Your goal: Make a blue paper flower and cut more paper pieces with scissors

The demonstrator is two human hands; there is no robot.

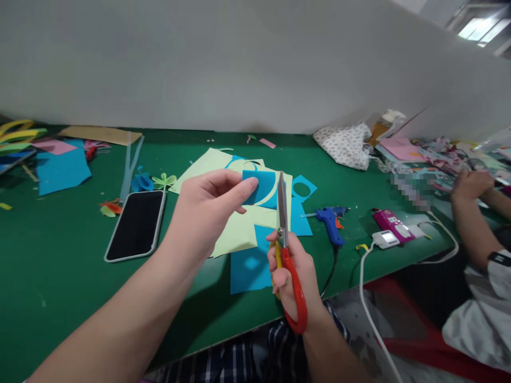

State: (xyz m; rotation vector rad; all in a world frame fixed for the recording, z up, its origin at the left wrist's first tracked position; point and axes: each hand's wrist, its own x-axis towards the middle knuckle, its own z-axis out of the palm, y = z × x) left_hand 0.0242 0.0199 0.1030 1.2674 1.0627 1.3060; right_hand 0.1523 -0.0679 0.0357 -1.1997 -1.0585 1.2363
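Between the thumb and fingers of my left hand (211, 199) is a small blue piece of paper (253, 183), held above the sheets. My right hand (297, 266) grips a pair of scissors (283, 213) with red and yellow handles. The blades point up and away, look closed, and stand just right of the blue piece. Beneath both hands lie light green sheets (235, 236) and blue sheets (243, 274), some with cut-out holes.
A phone (136, 226) lies at left, beside blue and green paper flowers (163, 181). To the right are a blue glue gun (331, 221), a pink box (393, 224) and a white cable (365, 287). Another person's hand (471, 186) is at far right.
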